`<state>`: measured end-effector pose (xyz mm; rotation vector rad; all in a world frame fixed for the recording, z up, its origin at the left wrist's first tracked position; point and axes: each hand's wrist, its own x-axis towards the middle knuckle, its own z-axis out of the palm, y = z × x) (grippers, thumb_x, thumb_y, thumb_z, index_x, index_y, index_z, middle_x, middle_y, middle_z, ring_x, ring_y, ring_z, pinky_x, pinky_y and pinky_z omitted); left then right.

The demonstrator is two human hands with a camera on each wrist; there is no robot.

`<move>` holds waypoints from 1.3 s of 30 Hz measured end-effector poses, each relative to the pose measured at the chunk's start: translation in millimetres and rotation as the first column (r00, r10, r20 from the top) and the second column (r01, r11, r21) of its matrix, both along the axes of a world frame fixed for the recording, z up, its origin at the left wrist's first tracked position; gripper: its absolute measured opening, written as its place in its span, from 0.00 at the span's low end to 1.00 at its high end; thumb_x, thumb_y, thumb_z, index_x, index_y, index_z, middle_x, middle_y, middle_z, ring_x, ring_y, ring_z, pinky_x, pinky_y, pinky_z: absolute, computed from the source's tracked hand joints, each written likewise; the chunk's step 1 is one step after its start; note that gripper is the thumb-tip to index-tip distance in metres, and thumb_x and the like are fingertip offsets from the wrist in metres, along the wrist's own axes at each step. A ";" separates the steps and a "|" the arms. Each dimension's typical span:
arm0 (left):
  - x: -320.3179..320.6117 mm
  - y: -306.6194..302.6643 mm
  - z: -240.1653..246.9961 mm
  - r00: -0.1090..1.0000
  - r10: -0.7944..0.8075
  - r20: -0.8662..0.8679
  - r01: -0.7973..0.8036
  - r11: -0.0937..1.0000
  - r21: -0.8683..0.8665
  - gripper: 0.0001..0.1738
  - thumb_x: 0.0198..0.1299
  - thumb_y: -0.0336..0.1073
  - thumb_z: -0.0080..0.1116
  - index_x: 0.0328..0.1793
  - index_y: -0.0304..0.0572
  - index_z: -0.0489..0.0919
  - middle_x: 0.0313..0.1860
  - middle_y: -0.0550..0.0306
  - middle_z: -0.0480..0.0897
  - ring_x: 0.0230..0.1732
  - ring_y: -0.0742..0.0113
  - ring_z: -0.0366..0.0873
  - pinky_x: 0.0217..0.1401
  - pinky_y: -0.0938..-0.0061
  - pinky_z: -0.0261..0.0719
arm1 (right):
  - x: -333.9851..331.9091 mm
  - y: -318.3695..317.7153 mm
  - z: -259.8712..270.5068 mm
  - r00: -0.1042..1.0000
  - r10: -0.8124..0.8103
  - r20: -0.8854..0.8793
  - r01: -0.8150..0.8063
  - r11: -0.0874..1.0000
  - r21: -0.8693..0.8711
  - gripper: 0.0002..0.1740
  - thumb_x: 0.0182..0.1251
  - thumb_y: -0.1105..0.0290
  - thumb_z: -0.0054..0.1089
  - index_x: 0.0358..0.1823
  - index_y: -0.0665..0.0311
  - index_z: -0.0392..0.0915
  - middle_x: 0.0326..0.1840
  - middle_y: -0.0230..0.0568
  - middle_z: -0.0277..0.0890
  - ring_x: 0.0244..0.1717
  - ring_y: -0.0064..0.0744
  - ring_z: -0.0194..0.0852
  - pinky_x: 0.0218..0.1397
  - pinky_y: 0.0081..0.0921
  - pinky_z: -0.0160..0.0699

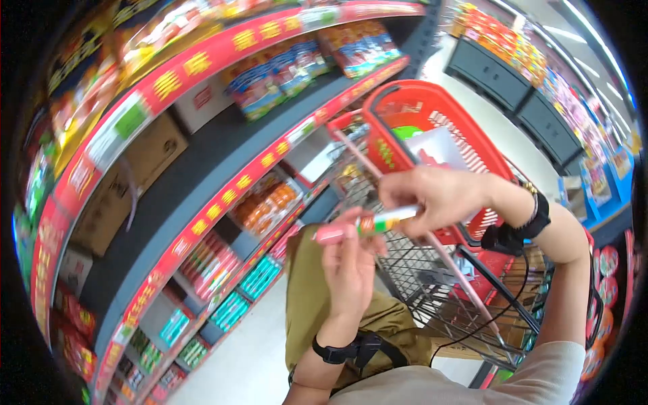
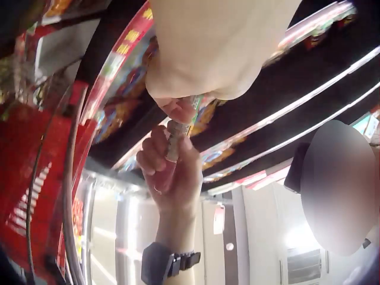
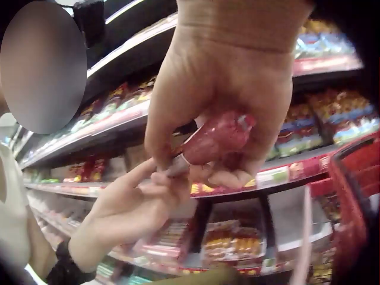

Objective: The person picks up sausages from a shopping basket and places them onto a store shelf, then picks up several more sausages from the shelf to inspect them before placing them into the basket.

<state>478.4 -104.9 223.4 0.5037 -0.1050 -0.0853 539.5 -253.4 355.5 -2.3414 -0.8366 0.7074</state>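
Observation:
A wrapped sausage [image 1: 378,223] with a pink end and a green, orange and white label lies across between both hands, a little blurred. My left hand [image 1: 347,270] pinches it near the pink end with thumb and fingers, palm upward. From the other side my right hand [image 1: 445,192] grips the whiter part, its fingers curled over and covering that end. Under the right palm, the right wrist view reveals another pink stretch of the sausage [image 3: 219,139] with a gathered tip. In the left wrist view both hands meet on the sausage [image 2: 174,142].
A shopping cart [image 1: 418,270] stands close at the right, bearing a red basket [image 1: 385,145] with a few items. Shelves [image 1: 223,152] of packaged snacks rise along the left, with sausage packs [image 1: 266,204] on a lower level. Dark display bins [image 1: 496,74] stand across the aisle.

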 end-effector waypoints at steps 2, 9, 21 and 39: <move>-3.3 37.8 -3.2 0.988 0.154 0.008 -0.154 0.988 0.018 0.16 0.68 0.39 0.43 0.55 0.36 0.69 0.50 0.48 0.74 0.32 0.69 0.72 0.32 0.74 0.73 | -0.5 39.2 -4.9 0.997 0.074 -0.036 -0.073 0.997 0.030 0.16 0.52 0.70 0.62 0.37 0.67 0.66 0.24 0.42 0.71 0.27 0.29 0.71 0.31 0.28 0.68; -37.8 147.0 -10.5 0.794 0.603 -0.073 -0.602 0.798 0.036 0.16 0.67 0.44 0.46 0.50 0.38 0.71 0.45 0.53 0.76 0.29 0.73 0.69 0.31 0.77 0.66 | 18.7 121.6 -49.7 0.905 0.188 -0.382 -0.020 0.915 0.403 0.12 0.64 0.75 0.53 0.49 0.65 0.67 0.38 0.30 0.72 0.36 0.11 0.66 0.35 0.15 0.66; -37.8 213.5 -154.6 0.587 0.620 -0.521 -0.627 0.755 0.192 0.16 0.65 0.36 0.51 0.53 0.36 0.64 0.48 0.52 0.71 0.43 0.60 0.77 0.40 0.70 0.77 | 23.7 230.1 -223.6 0.445 -0.159 -0.881 0.599 0.784 0.161 0.13 0.68 0.68 0.49 0.49 0.69 0.66 0.43 0.44 0.72 0.44 0.33 0.76 0.50 0.27 0.78; -3.5 269.6 -216.5 0.685 0.512 -0.518 -0.411 0.859 0.305 0.16 0.64 0.32 0.44 0.54 0.26 0.68 0.52 0.38 0.75 0.54 0.52 0.75 0.58 0.65 0.75 | 35.5 262.7 -272.2 0.187 -0.235 -0.954 0.714 0.699 -0.033 0.15 0.64 0.69 0.54 0.47 0.70 0.66 0.45 0.48 0.71 0.44 0.40 0.75 0.48 0.31 0.79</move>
